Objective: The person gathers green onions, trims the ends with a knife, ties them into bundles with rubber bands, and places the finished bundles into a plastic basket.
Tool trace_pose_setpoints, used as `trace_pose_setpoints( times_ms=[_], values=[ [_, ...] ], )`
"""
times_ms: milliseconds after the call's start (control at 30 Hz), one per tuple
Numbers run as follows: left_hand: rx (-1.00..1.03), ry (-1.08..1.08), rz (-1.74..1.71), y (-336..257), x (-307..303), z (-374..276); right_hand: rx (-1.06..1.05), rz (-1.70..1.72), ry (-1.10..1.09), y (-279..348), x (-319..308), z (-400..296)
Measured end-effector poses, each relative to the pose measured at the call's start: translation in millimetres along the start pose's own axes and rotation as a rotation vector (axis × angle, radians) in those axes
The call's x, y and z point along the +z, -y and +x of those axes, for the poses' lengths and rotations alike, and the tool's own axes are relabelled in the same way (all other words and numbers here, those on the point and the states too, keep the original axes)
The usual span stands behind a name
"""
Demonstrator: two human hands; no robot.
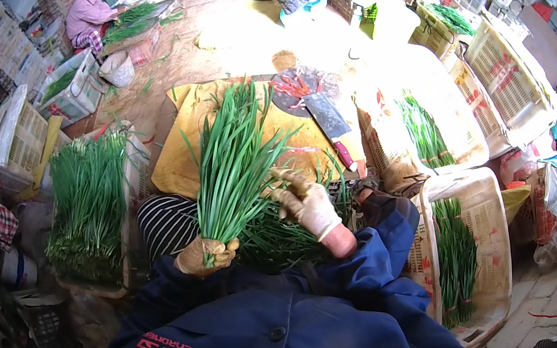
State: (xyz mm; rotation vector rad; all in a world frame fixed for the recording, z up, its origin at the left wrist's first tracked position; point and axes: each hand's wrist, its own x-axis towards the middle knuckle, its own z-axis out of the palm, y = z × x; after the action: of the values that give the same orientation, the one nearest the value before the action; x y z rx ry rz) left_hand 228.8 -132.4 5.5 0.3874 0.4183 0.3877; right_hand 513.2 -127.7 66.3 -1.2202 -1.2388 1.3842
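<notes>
My left hand, in a soiled work glove, grips a bunch of green Chinese chives by its stem ends. The leaves fan upward over a yellow cloth. Beside the bunch, on its right, my gloved right hand has its fingers spread, with nothing seen in it; whether the fingertips touch the leaves I cannot tell. Loose chive leaves lie in my lap below that hand. A cleaver with a red handle rests past the bunch, its blade partly over a dark round board that holds red ties.
At left stands a crate of upright chives. Tied bundles lie in a plastic crate at right, and more bundles lie in a crate beyond. Another person sits at far left beside heaped greens.
</notes>
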Motion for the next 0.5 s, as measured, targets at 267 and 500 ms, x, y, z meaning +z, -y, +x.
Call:
trace_pose_setpoints(
  times_ms=[267, 500],
  values=[
    [0.048, 0.008, 0.151, 8.3, 1.6, 3.6, -0.239, -0.232, 0.026, -36.0, 13.4, 10.8],
    [0.044, 0.076, 0.135, 7.3, 6.0, 10.3, 0.089, 0.678, -0.265, -48.3, -34.3, 15.4]
  ],
)
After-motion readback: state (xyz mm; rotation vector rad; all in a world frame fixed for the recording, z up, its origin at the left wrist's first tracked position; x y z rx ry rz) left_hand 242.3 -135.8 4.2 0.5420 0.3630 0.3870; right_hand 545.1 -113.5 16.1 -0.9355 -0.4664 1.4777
